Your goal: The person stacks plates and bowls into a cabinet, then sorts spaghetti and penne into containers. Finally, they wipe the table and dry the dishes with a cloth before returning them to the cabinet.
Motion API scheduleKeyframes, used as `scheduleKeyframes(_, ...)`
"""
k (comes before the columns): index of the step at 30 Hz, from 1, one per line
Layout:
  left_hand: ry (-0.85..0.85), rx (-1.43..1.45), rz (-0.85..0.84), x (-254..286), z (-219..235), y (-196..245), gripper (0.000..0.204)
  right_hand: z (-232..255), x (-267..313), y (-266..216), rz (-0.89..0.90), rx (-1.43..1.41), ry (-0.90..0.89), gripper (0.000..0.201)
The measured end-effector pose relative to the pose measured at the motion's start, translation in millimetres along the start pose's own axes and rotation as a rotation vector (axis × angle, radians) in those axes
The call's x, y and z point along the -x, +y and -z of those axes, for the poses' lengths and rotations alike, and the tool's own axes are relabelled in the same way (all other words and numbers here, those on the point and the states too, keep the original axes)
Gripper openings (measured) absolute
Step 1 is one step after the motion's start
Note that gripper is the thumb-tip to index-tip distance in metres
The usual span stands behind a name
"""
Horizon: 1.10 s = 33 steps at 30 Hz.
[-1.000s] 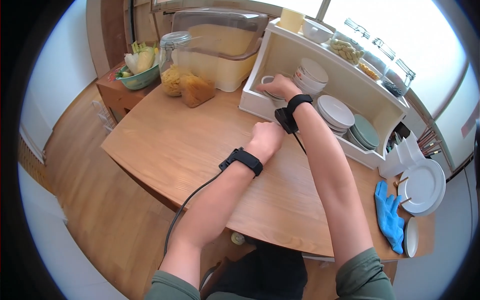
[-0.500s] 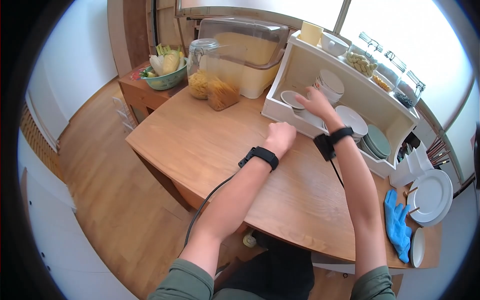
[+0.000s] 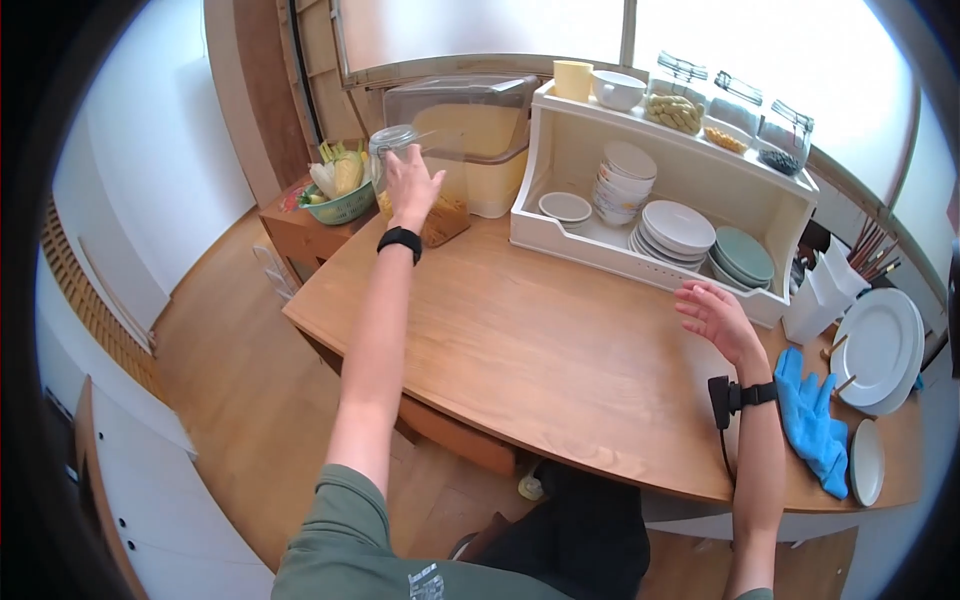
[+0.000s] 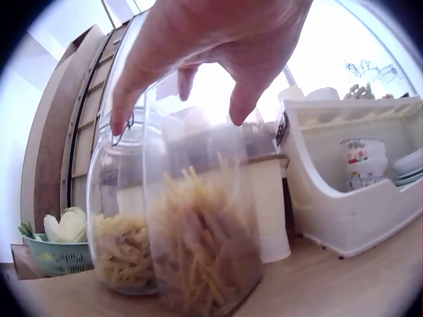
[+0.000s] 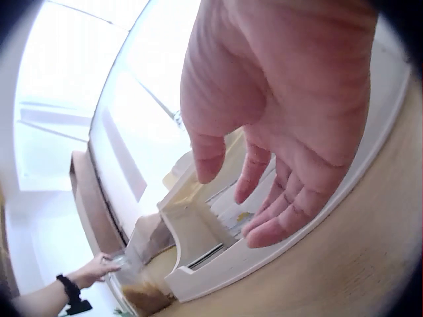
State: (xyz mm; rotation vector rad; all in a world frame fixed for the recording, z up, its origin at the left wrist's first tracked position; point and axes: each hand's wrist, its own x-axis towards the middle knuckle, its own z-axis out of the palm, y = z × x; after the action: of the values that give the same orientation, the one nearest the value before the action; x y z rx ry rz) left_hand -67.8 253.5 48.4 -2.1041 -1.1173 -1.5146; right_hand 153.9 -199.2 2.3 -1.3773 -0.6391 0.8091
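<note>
My left hand [image 3: 410,188] reaches to the back left of the table, its fingers spread. In the left wrist view the fingers hang over the top of a clear container [image 4: 201,244] of long pasta, thumb and fingertips apart. Close behind it stands a clamp-lid glass jar [image 4: 119,224] of short pasta; one fingertip overlaps its lid in that view. My right hand [image 3: 722,322] is raised over the right of the table, in front of the white shelf [image 3: 590,238], fingers relaxed and slightly bent, holding nothing.
In the shelf are small plates [image 3: 565,207], stacked bowls [image 3: 622,185], white plates [image 3: 680,228] and green plates [image 3: 743,255]. A large lidded bin [image 3: 500,180] stands behind the pasta. Blue gloves [image 3: 812,425] and a plate rack [image 3: 872,350] are at right, a vegetable basket [image 3: 345,208] at left.
My left hand has gone from the table's middle to the pasta containers and opened from a fist. My right hand has left the small plates in the shelf and moved right, toward me.
</note>
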Motion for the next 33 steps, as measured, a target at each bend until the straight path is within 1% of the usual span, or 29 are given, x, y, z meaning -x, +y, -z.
scheduleKeyframes(2, -0.252, 0.316, 0.032, -8, 1, -4, 0.043, 7, 2, 6, 0.015, -0.075, 0.009, 0.033)
scheduleKeyframes(4, -0.25, 0.351, 0.017, -6, 8, 2, 0.039, 13, 2, 15, 0.007, -0.029, -0.013, 0.032)
scheduleKeyframes(6, -0.294, 0.474, 0.03, 3, 26, 13, 0.036, 14, 2, 20, -0.007, -0.018, 0.001, 0.032)
scheduleKeyframes(7, -0.116, 0.454, -0.135, 18, 28, 17, 0.034, 12, 2, 22, -0.027, 0.003, 0.012, 0.032)
scheduleKeyframes(8, -0.125, 0.455, -0.15, 30, 38, 23, 0.034, 10, 1, 23, -0.029, -0.013, 0.021, 0.032)
scheduleKeyframes(10, -0.111, 0.541, -0.279, 59, 63, 33, 0.032, 4, -2, 26, -0.037, 0.068, -0.034, 0.033)
scheduleKeyframes(11, -0.136, 0.544, -0.295, 74, 79, 39, 0.032, -3, 0, 24, -0.035, 0.113, -0.042, 0.036)
scheduleKeyframes(12, -0.158, 0.543, -0.331, 88, 99, 46, 0.032, -9, 1, 25, -0.051, 0.094, -0.03, 0.036)
scheduleKeyframes(13, -0.18, 0.543, -0.363, 99, 115, 51, 0.032, -13, 0, 26, -0.04, 0.162, -0.07, 0.035)
scheduleKeyframes(14, -0.203, 0.546, -0.372, 108, 127, 54, 0.032, -18, 0, 26, -0.029, 0.23, -0.112, 0.035)
scheduleKeyframes(15, -0.202, 0.579, -0.396, 117, 137, 56, 0.032, -23, 2, 25, -0.046, 0.216, -0.105, 0.035)
scheduleKeyframes(17, -0.22, 0.611, -0.417, 131, 157, 62, 0.032, -34, 5, 20, 0.037, 0.35, -0.184, 0.033)
scheduleKeyframes(18, -0.259, 0.595, -0.436, 136, 168, 65, 0.032, -38, 7, 20, 0.021, 0.339, -0.185, 0.033)
scheduleKeyframes(20, -0.307, 0.574, -0.458, 145, 183, 71, 0.031, -48, 11, 15, 0.178, 0.396, -0.212, 0.03)
scheduleKeyframes(21, -0.308, 0.565, -0.493, 150, 188, 73, 0.032, -55, 15, 11, 0.267, 0.394, -0.195, 0.024)
scheduleKeyframes(22, -0.304, 0.557, -0.528, 154, 192, 77, 0.032, -62, 21, 5, 0.261, 0.389, -0.194, 0.024)
scheduleKeyframes(23, -0.31, 0.557, -0.532, 156, 196, 81, 0.032, -68, 27, -2, 0.349, 0.374, -0.258, 0.022)
scheduleKeyframes(24, -0.294, 0.536, -0.574, 158, 200, 84, 0.032, -76, 34, -9, 0.435, 0.357, -0.322, 0.019)
scheduleKeyframes(25, -0.278, 0.515, -0.614, 161, 203, 88, 0.032, -88, 44, -12, 0.465, 0.32, -0.335, 0.016)
scheduleKeyframes(26, -0.282, 0.517, -0.618, 163, 206, 93, 0.032, -98, 49, -13, 0.462, 0.317, -0.332, 0.016)
scheduleKeyframes(28, -0.263, 0.481, -0.68, 169, 209, 103, 0.033, -118, 55, -12, 0.962, 0.671, -0.349, 0.018)
scheduleKeyframes(29, -0.248, 0.463, -0.703, 173, 209, 107, 0.038, -128, 55, -5, 0.994, 0.8, -0.316, 0.02)
scheduleKeyframes(30, -0.253, 0.465, -0.711, 175, 211, 112, 0.038, -138, 54, 1, 1.022, 0.929, -0.28, 0.023)
scheduleKeyframes(31, -0.264, 0.451, -0.711, 178, 214, 118, 0.041, -145, 56, 1, 0.843, 1.031, -0.321, 0.029)
scheduleKeyframes(32, -0.274, 0.436, -0.71, 180, 216, 122, 0.045, -148, 51, 8, 0.84, 1.027, -0.313, 0.029)
scheduleKeyframes(33, -0.271, 0.452, -0.735, 183, 215, 123, 0.066, -152, 39, 24, 0.923, 1.077, -0.212, 0.031)
